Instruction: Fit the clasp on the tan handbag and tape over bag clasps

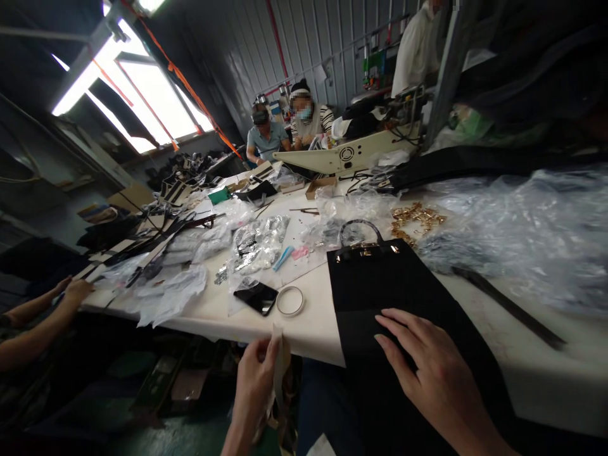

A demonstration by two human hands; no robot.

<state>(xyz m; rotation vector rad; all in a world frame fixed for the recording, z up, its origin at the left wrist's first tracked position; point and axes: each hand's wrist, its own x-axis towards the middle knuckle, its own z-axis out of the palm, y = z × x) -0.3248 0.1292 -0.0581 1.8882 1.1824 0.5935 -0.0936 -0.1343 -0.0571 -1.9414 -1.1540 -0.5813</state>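
Observation:
At the table's front edge my left hand [256, 367] is closed, pinching a thin pale strip [278, 361] that hangs down past the edge. My right hand [427, 364] lies over a long black bag panel [365, 291], fingers stretched out and holding nothing. The panel hangs over the front edge towards my lap. At its far end is a dark curved bag handle [360, 223] with gold-coloured fittings. Just beyond my left hand, a roll of white tape [290, 301] lies flat beside a black phone [255, 297].
Clear plastic bags [536, 234] heap up on the right, near gold-coloured hardware [415, 220] and a dark strip [508, 304]. More bags of metal parts [256, 244] lie mid-table. A co-worker's hands [76, 291] are at the left edge; other people sit across the table.

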